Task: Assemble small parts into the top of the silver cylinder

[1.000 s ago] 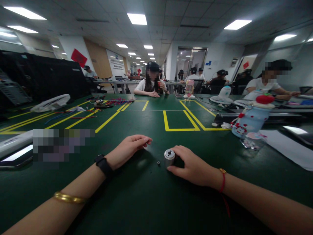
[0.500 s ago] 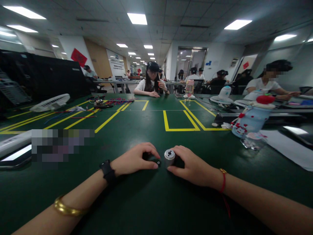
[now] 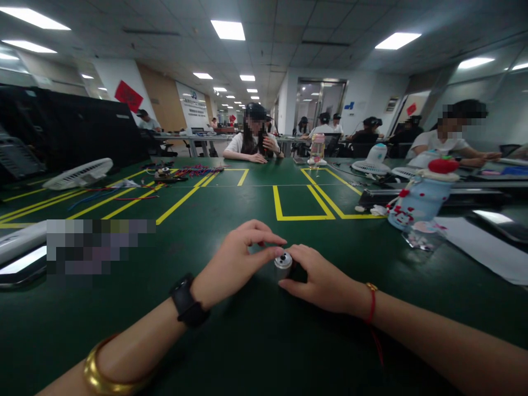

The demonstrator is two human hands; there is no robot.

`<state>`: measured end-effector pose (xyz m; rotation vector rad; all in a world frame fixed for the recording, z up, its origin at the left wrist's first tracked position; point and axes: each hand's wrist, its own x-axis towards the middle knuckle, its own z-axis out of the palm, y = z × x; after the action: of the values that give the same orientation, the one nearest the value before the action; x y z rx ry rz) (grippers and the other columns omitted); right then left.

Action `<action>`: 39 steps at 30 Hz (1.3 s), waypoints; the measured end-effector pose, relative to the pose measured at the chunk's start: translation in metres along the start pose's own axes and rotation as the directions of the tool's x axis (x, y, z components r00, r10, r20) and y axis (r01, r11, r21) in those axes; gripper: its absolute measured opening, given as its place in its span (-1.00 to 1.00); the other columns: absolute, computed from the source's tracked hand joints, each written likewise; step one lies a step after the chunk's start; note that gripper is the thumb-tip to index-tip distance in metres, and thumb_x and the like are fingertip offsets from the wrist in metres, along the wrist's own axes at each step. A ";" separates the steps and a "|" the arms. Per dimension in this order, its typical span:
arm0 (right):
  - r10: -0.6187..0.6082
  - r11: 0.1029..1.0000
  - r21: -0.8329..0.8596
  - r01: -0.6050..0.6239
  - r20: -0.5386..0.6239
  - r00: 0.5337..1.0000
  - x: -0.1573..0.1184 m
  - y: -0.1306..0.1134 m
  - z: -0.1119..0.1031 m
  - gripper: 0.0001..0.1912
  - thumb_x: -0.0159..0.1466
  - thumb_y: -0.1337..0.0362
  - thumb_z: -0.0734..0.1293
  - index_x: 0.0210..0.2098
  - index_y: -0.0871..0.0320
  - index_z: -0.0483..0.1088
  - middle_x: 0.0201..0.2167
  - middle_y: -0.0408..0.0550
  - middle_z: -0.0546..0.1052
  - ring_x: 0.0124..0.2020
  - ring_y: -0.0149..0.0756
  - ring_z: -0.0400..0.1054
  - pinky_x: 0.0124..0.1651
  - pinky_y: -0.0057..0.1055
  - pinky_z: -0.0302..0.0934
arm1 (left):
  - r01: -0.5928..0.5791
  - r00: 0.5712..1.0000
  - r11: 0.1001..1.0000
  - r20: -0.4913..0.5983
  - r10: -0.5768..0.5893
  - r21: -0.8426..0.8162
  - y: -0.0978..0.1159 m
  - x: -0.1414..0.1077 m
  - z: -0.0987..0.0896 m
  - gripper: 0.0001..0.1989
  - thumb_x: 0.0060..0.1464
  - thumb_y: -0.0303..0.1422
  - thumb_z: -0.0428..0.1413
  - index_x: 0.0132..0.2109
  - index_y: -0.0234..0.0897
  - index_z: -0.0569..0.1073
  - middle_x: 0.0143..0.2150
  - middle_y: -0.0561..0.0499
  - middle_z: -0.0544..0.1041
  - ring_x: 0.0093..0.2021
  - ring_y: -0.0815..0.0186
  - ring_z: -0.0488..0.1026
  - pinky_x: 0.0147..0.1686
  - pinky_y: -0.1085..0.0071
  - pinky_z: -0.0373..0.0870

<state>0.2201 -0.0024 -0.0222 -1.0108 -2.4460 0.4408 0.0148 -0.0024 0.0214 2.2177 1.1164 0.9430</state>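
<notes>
A small silver metal cylinder (image 3: 282, 268) stands upright on the green table (image 3: 256, 341), with dark holes in its top face. From its right side, the thumb and fingers of my right hand (image 3: 319, 278) are closed around it. My left hand (image 3: 239, 256) reaches over from the left, thumb and index fingertips brought close together at the cylinder's top rim. Whatever those fingertips pinch is hidden or too small to make out.
Yellow tape (image 3: 305, 218) marks boxes on the table. A light-blue bottle (image 3: 424, 198) and white paper (image 3: 478, 247) lie to the right. Wires (image 3: 202, 170) and a white fan (image 3: 78, 174) are at the left back. A person (image 3: 251, 140) sits opposite.
My left hand has moved up and right from beside the cylinder to its top. The small black piece seen at its fingertips no longer shows. My right hand keeps its hold.
</notes>
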 end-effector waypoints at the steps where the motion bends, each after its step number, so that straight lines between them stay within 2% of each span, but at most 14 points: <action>1: -0.001 1.000 -0.006 0.001 0.000 1.000 0.000 0.001 0.001 -0.69 0.18 0.20 0.37 -0.11 0.13 0.30 -0.19 -0.04 0.43 -0.18 -0.18 0.27 -0.10 -0.20 0.15 | -0.009 1.000 1.000 0.019 0.009 -0.004 0.003 0.000 0.002 -0.84 0.12 -0.31 0.14 -0.15 -0.13 0.56 -0.17 0.03 0.44 -0.16 0.29 0.40 -0.18 0.37 0.32; 5: -0.016 1.000 -0.024 0.016 -0.008 1.000 -0.001 0.003 0.003 -0.66 0.19 0.19 0.36 -0.07 0.13 0.30 -0.14 0.01 0.45 -0.13 -0.13 0.29 -0.05 -0.15 0.14 | 0.009 0.996 1.000 0.092 -0.008 -0.012 0.005 -0.002 0.007 -0.82 0.14 -0.32 0.11 -0.13 -0.10 0.55 -0.16 0.03 0.44 -0.16 0.30 0.40 -0.15 0.36 0.33; 10: -0.020 0.999 -0.030 0.020 -0.022 1.000 -0.002 0.004 0.004 -0.60 0.18 0.19 0.36 -0.02 0.14 0.29 -0.12 0.03 0.45 -0.11 -0.11 0.30 -0.04 -0.15 0.14 | 0.049 0.992 0.999 0.121 -0.048 -0.012 0.002 -0.004 0.004 -0.82 0.15 -0.31 0.09 -0.14 -0.12 0.55 -0.15 0.02 0.44 -0.16 0.29 0.40 -0.15 0.34 0.31; 16: -0.007 1.000 0.012 0.008 -0.011 1.000 0.000 0.000 0.001 -0.69 0.17 0.23 0.37 -0.10 0.12 0.33 -0.18 -0.02 0.45 -0.16 -0.16 0.29 -0.07 -0.19 0.15 | 0.094 0.988 0.995 0.130 -0.089 -0.036 0.000 -0.003 0.002 -0.73 0.15 -0.22 0.07 -0.03 -0.13 0.49 -0.11 0.00 0.47 -0.23 0.30 0.40 -0.26 0.38 0.32; 21: 0.013 1.000 0.027 -0.013 -0.001 1.000 0.001 -0.003 -0.003 -0.72 0.17 0.23 0.37 -0.13 0.13 0.33 -0.20 -0.03 0.43 -0.20 -0.20 0.27 -0.10 -0.22 0.16 | 0.158 0.982 0.986 0.109 -0.151 -0.057 -0.020 -0.003 -0.001 -0.78 0.16 -0.26 0.02 -0.16 -0.21 0.52 -0.17 0.00 0.53 -0.21 0.26 0.43 -0.26 0.39 0.32; 25: 0.039 0.999 0.034 -0.039 0.016 0.999 0.000 -0.005 -0.005 -0.71 0.18 0.21 0.37 -0.12 0.13 0.33 -0.21 -0.03 0.43 -0.20 -0.19 0.27 -0.11 -0.22 0.16 | 0.294 0.954 0.952 0.089 -0.287 -0.083 -0.045 -0.005 -0.006 -0.74 0.13 -0.22 0.02 -0.15 -0.26 0.50 -0.26 0.00 0.55 -0.32 0.27 0.44 -0.35 0.40 0.32; 28: 0.042 0.998 0.044 -0.043 0.019 0.999 0.000 -0.005 -0.005 -0.69 0.18 0.21 0.37 -0.10 0.13 0.33 -0.19 -0.02 0.43 -0.18 -0.19 0.27 -0.10 -0.21 0.16 | 0.326 0.945 0.938 0.076 -0.319 -0.120 -0.059 -0.006 -0.009 -0.71 0.12 -0.20 0.02 -0.14 -0.28 0.49 -0.27 -0.01 0.54 -0.30 0.25 0.45 -0.31 0.37 0.33; 39: 0.041 0.998 0.043 -0.042 0.017 0.999 -0.001 -0.005 -0.005 -0.67 0.18 0.20 0.37 -0.09 0.13 0.33 -0.18 -0.02 0.43 -0.17 -0.19 0.27 -0.09 -0.22 0.16 | 0.337 0.941 0.932 0.073 -0.330 -0.133 -0.060 -0.006 -0.010 -0.70 0.12 -0.18 0.03 -0.14 -0.27 0.50 -0.26 -0.01 0.54 -0.26 0.23 0.45 -0.25 0.34 0.32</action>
<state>0.2203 -0.0057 -0.0155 -1.0457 -2.4224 0.5148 -0.0255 0.0269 -0.0149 1.8495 1.3065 0.7903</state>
